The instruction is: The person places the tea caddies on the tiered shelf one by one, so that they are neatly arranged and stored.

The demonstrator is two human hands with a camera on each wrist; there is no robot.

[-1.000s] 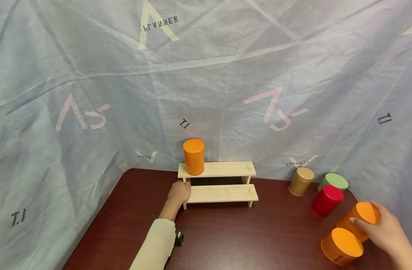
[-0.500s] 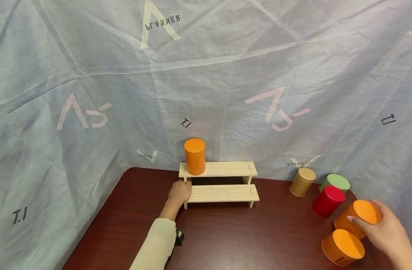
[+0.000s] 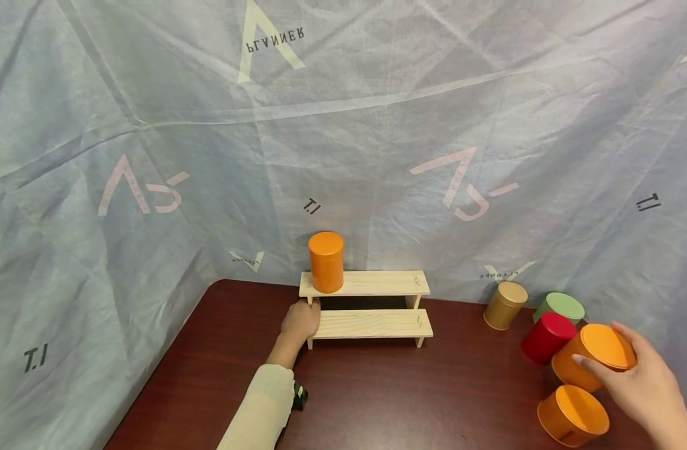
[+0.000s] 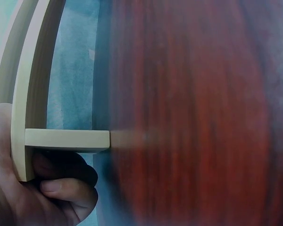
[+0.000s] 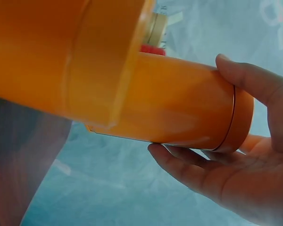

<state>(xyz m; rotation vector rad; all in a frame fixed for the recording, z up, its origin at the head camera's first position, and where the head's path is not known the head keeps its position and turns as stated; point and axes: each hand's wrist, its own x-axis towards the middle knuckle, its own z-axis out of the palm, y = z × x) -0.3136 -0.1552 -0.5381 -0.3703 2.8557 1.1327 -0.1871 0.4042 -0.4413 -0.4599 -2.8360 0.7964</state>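
My left hand (image 3: 300,320) grips the left end of a two-step wooden display shelf (image 3: 371,323). In the left wrist view, curled fingers (image 4: 68,190) sit beneath its board (image 4: 20,141), beside a leg. An orange tin canister (image 3: 326,265) stands upright on the left of the upper step. At the far right, my right hand (image 3: 647,381) holds another orange canister (image 3: 606,345) near its lid. The right wrist view shows thumb and fingers on opposite sides of this canister (image 5: 179,101). Its base is partly hidden, so I cannot tell whether it touches the table.
A shorter orange tin (image 3: 572,415) stands just in front of the held canister. Behind are a red tin (image 3: 547,337), a gold tin (image 3: 505,305) and a green tin (image 3: 559,306). Grey printed cloth (image 3: 366,156) hangs behind the dark red-brown table (image 3: 411,394).
My right hand has moved the held canister slightly left and away from me, closer to the red tin. The left hand keeps its grip on the shelf.
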